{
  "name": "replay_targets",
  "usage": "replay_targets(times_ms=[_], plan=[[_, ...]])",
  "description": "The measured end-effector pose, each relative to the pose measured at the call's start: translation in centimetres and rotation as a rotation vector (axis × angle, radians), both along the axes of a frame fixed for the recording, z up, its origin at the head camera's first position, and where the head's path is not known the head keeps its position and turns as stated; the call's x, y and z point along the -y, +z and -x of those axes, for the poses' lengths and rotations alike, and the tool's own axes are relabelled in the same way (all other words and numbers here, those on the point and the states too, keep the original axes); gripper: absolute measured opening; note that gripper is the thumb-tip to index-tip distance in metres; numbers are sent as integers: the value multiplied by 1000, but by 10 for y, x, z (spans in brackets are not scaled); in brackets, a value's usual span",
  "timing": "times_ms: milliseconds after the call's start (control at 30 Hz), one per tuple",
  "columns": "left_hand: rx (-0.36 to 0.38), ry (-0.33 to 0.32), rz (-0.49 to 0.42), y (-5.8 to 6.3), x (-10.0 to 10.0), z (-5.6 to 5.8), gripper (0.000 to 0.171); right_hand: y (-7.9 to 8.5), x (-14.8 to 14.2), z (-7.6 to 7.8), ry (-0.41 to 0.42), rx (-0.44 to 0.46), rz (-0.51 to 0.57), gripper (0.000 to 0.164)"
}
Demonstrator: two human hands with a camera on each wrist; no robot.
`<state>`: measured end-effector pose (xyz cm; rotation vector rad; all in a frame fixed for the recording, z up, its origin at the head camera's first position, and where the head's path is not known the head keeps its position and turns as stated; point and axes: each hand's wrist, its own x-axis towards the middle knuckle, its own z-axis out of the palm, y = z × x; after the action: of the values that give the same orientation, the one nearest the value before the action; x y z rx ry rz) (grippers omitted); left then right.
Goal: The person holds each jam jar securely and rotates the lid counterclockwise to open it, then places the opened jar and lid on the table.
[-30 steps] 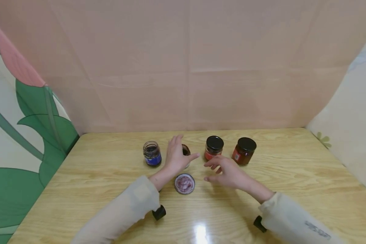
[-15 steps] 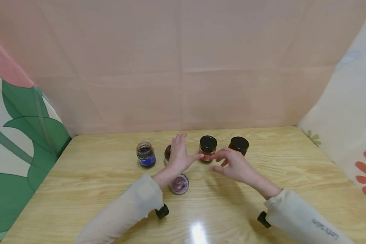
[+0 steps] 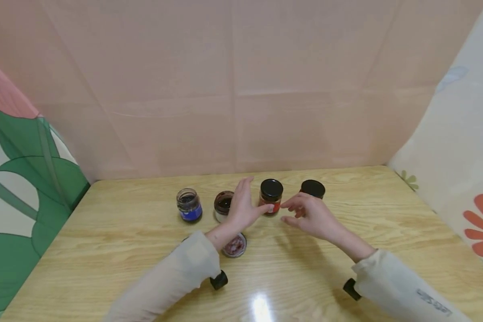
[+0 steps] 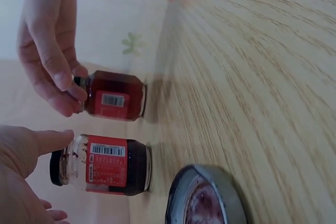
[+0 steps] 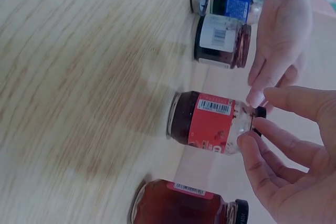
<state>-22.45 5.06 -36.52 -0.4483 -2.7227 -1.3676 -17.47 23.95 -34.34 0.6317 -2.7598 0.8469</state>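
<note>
A jar with a red label and black lid [image 3: 271, 190] stands upright on the table between my hands. Left of it, my left hand [image 3: 242, 210] has its thumb stretched out along the jar's front and its fingers spread beside it. My right hand [image 3: 313, 217] hovers just right of the jar, fingers bent loosely with nothing in them; in the right wrist view its fingertips [image 5: 251, 137] overlap the jar's neck. Behind that hand is a second black-lidded jar [image 3: 312, 188] of dark red content, its lower part hidden in the head view.
An uncapped jar with a white label [image 3: 221, 216] stands partly behind my left hand. Further left is an uncapped blue-labelled jar [image 3: 190, 211]. A smeared lid [image 3: 235, 246] lies inside up on the wooden table [image 3: 298, 281], near my left wrist.
My left hand has moved right, from the uncapped white-labelled jar over to the red-labelled one. My right hand stays close to that jar, and the head view has turned slightly right.
</note>
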Motion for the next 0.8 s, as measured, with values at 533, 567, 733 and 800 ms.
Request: replay_targets(times_ms=[533, 567, 733, 800], plan=[[37, 15, -115, -18, -22, 7, 83, 8, -6, 0, -35, 22, 56, 17], [50, 21, -118, -19, -23, 8, 81, 7, -6, -1, -35, 22, 57, 17], [89, 34, -107, -27, -27, 11, 72, 6, -7, -2, -40, 21, 58, 16], [87, 32, -107, -29, -28, 11, 70, 6, -7, -3, -43, 21, 58, 16]])
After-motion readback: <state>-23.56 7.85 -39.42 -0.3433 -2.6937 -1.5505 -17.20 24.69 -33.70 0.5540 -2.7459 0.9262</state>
